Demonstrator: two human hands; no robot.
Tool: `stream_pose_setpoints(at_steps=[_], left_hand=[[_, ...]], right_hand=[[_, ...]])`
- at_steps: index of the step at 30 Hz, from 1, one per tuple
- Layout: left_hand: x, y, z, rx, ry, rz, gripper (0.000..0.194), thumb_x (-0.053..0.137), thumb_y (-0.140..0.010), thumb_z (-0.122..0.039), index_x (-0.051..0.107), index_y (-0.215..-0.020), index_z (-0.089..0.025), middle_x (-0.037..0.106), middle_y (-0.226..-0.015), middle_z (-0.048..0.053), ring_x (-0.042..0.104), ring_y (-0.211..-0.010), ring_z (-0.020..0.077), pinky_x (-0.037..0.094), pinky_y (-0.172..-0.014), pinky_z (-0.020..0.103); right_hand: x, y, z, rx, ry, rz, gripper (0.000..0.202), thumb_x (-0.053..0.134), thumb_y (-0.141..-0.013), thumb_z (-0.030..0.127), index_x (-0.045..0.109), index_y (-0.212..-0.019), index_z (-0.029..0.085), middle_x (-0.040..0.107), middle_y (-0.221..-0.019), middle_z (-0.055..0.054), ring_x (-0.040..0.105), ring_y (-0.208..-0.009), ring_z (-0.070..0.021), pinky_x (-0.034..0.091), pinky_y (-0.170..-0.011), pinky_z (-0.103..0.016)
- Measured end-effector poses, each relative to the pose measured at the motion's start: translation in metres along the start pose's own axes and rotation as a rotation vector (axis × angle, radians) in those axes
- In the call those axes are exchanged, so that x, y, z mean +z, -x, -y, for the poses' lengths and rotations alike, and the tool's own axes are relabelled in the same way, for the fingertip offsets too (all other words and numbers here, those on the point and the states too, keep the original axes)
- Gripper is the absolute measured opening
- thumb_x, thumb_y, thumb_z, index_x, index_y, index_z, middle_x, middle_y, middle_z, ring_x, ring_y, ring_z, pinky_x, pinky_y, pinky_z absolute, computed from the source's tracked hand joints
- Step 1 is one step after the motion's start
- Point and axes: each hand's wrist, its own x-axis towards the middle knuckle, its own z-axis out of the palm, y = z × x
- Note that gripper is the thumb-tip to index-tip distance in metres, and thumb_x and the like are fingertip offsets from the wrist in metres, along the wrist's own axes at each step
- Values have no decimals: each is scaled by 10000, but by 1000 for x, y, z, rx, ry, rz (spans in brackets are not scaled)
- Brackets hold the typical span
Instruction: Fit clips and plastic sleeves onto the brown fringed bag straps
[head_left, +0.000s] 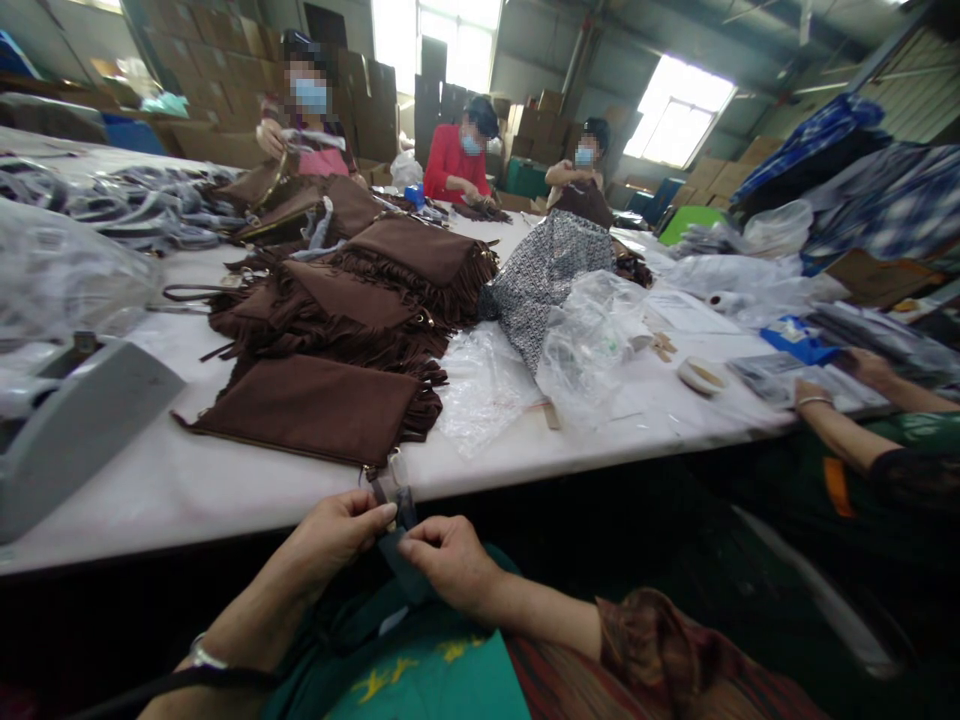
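Note:
Both my hands meet at the near table edge, below a brown fringed bag (311,405) that lies flat on the white table. My left hand (349,525) pinches a small strap piece in clear wrapping (401,495) beside the bag's zipper end. Against the lower part of the same piece, my right hand (450,560) is closed in a pinch, beside a dark flat tag (405,570). Exactly which part each set of fingertips grips is too small to tell. More brown fringed bags (416,250) are piled behind the nearest one.
Clear plastic bags (589,345) and a patterned cloth (559,265) lie right of the pile. A grey tape dispenser (86,430) stands at left, a tape roll (701,376) at right. Several people work around the table; one person's hands (814,395) are at the right edge.

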Motion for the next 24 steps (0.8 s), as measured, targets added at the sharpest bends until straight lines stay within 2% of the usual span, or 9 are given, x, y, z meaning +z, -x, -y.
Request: stream_pose_setpoints(at_steps=[10,19,24], left_hand=[[0,0,1,5,-18,-20,580,751,-557,-695,524,-676,-175,392,-503,-67,291,-461,73,157,-445,216],[1,0,0,-14,-17,-1,583,729,-572,-702,521,-720,-178,367,-499,-87,265,-449,67,136,-431,213],[3,1,-1,-2,-42,-33,602,721,-538,-719,515,-700,-178,385,-496,-79,278,-451,67,150,-430,212]], right_hand=[[-2,2,1,0,13,17,201,627,-776,234,784,-772,109,677,-664,-29,555,-616,-133,404,-584,-228],[-2,-3,-2,118,-10,-50,140,671,-725,189,775,-752,99,675,-636,-17,539,-576,-112,383,-555,-213],[0,-2,-2,80,-14,-39,136,671,-722,186,778,-748,105,688,-650,-20,556,-594,-117,399,-578,-216]])
